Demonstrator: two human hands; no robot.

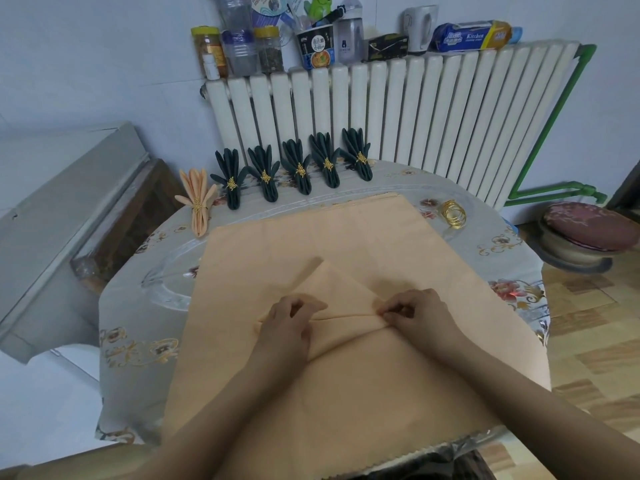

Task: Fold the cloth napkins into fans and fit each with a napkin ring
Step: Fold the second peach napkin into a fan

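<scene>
The peach napkin (346,237) lies spread over the surface (145,306), its raised pleat pinched at each end between the left hand (289,318) and right hand (414,311) fingers. Keep the fold straight and even. Gold rings (453,214) wait beyond the right fingers.

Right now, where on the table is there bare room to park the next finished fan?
Bare tablecloth left of the peach napkin, below the peach fan; another strip on the right edge, nearer than the gold rings. The back edge is crowded with green fans. Both hands occupy the centre.
</scene>
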